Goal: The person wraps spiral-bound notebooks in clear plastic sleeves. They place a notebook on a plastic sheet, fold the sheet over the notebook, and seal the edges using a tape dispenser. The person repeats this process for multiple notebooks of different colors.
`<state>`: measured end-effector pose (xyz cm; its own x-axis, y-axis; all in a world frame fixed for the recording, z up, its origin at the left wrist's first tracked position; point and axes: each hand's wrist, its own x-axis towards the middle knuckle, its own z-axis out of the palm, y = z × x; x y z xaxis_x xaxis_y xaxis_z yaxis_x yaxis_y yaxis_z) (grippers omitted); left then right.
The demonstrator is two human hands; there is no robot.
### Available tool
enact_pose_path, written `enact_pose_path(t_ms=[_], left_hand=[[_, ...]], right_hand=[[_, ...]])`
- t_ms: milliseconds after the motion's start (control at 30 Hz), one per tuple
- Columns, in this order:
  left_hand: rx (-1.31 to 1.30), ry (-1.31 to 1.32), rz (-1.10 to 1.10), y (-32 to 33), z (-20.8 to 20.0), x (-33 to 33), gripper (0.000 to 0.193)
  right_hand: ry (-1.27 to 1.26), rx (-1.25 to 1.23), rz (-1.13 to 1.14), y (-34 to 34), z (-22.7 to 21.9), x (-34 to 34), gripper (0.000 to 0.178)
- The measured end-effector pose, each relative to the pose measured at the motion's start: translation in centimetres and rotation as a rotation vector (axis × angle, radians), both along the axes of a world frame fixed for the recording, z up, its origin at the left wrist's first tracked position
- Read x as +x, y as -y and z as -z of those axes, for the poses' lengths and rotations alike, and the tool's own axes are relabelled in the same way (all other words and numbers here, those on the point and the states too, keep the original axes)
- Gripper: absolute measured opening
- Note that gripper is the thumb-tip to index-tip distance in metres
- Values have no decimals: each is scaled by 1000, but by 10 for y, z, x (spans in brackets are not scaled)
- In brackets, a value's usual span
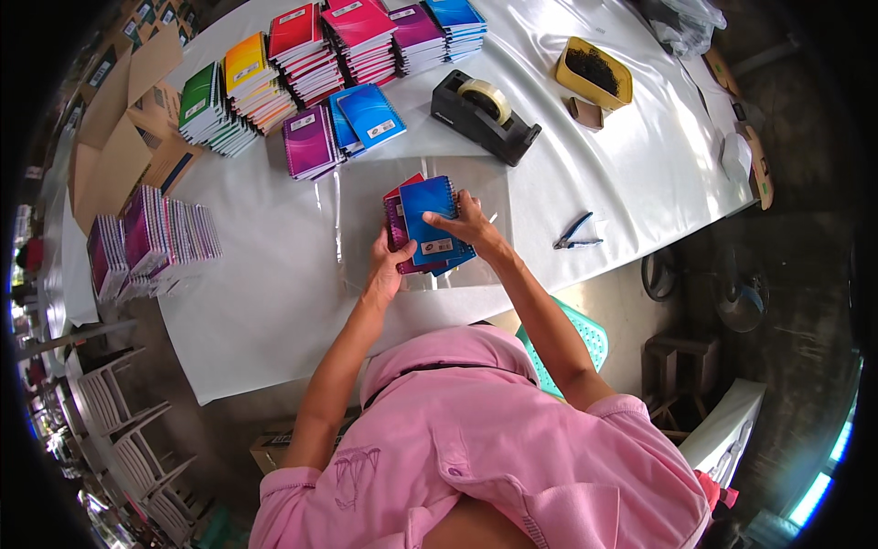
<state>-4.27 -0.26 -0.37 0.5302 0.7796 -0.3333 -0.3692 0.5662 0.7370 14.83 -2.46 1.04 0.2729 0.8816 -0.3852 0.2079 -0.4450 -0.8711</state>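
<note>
A small stack of spiral notebooks (pixel 427 213), blue on top with purple and red beneath, lies on a clear plastic sheet (pixel 494 188) on the white table (pixel 274 274). My right hand (pixel 465 224) presses flat on the blue cover, fingers spread. My left hand (pixel 386 265) grips the stack's near left edge. Both forearms come up from my pink shirt.
A black tape dispenser (pixel 485 114) stands just beyond the stack. Loose purple and blue notebooks (pixel 340 133) and rows of coloured notebook stacks (pixel 329 46) fill the far side. Wrapped bundles (pixel 151 240) sit left, blue pliers (pixel 574 232) right, a yellow tray (pixel 594 73) far right.
</note>
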Motion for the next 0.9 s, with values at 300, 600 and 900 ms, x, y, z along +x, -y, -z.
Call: enact_pose_path(t_ms=[300, 600, 900], left_hand=[[13, -111, 69, 1, 2, -4, 53], [389, -34, 4, 16, -75, -14, 100], [640, -225, 12, -11, -7, -7, 121]], right_hand=[[109, 249, -162, 14, -12, -7, 86], [-187, 622, -293, 44, -59, -2, 111], [-199, 561, -194, 36, -21, -17, 97]])
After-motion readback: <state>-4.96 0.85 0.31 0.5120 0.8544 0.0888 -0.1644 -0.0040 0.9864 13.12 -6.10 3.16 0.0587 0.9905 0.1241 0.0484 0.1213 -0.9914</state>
